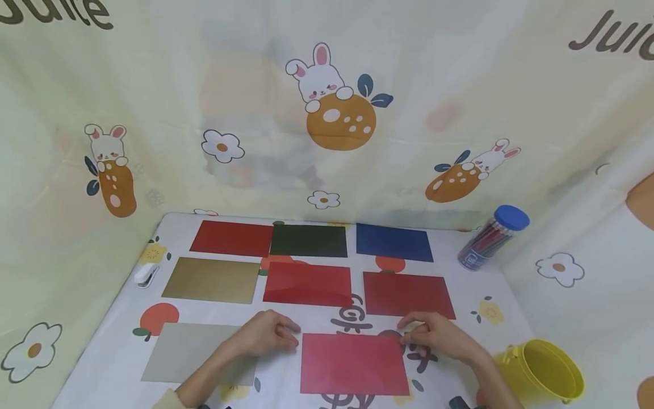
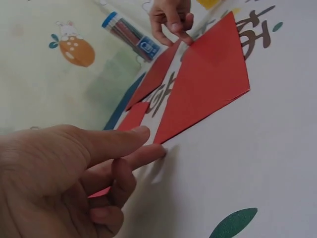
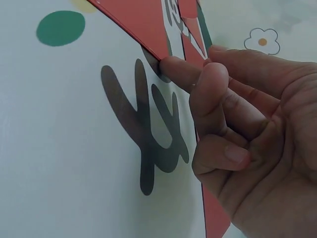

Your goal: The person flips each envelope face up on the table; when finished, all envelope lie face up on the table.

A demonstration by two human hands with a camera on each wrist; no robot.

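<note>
Grey card (image 1: 179, 352) at lower left partly hidden behind left hand (image 1: 265, 334) and forearm (image 1: 204, 376), yellow bucket (image 1: 518, 379) cut off at lower right, print on pencil tub (image 1: 484, 241) illegibly small, upper-right lettering (image 1: 617, 37) cropped

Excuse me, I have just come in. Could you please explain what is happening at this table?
A person has both hands at a red card lying at the front of the table. The left hand is by its far left corner, the right hand at its far right corner; neither grips it. A grey card lies to its left, partly hidden by the left forearm. Behind them, six more cards lie in two rows of three.
</note>
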